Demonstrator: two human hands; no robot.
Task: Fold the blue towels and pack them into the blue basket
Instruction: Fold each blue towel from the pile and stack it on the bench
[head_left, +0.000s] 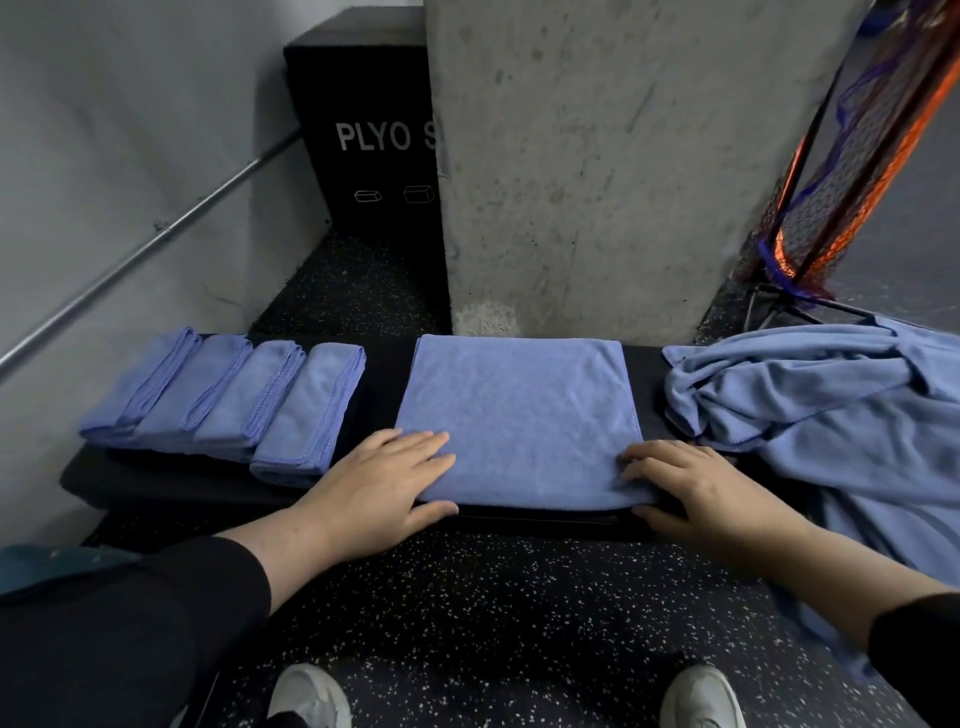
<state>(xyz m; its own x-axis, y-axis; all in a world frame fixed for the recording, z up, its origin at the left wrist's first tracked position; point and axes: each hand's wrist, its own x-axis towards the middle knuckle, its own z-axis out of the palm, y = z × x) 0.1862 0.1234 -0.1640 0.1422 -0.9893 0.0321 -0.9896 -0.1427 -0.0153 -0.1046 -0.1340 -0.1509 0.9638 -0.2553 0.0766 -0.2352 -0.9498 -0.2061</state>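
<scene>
Left hand: the left hand (387, 480) lies flat on the near left corner of the half-folded towel (519, 415), fingers straight and spread on top, thumb along the near edge.
Right hand: the right hand (691, 486) rests on the near right corner of the same towel, fingers bent with the tips pressing the cloth, thumb under the near edge; whether it pinches the edge cannot be told.
Half-folded towel: blue terry cloth with a fine nap, roughly rectangular, smooth on top, the near edge a rounded fold.
Folded towels: four blue folded towels (228, 400) lie side by side to the left, each a narrow oblong with stitched hems showing at the layered edges, overlapping slightly.
Unfolded pile: a crumpled heap of blue towels (831, 405) sits to the right, draping off the bench end.
Bench: a black padded bench (171, 488), matte, carries all the towels.
Floor: black rubber flooring (467, 613) with white flecks.
Room: a rough grey concrete pillar (597, 166) stands behind the bench; a black box (363, 119) lettered "PLYO" is to its left, a metal rail (145, 249) runs along the grey wall, and orange-and-black netting (841, 171) leans at right.
Basket: not in view.
</scene>
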